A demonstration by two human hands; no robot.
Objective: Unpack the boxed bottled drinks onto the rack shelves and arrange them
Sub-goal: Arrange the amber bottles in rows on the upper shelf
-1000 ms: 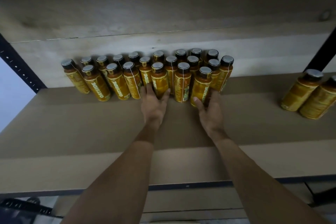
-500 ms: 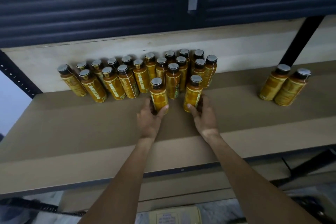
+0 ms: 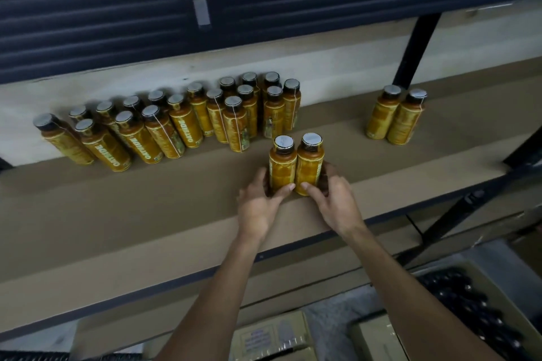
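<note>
As our left hand (image 3: pixel 259 202) and right hand (image 3: pixel 337 205) each grip one of the paired bottles (image 3: pixel 283 168) low, we should slide them upright together.

Location is presenting as a stockroom: a steel rack upright (image 3: pixel 416 47) is carrying a board shelf (image 3: pixel 132 214), identical bottled drinks (image 3: pixel 181 123) are standing in rows, cartons (image 3: pixel 269 337) are lying below, and a ribbed shutter (image 3: pixel 117 9) is closing the rear.

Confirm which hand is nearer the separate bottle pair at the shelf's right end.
Right. The right hand is left of the bottle pair, toward the shelf front; the left hand is farther left, beyond it.
</note>
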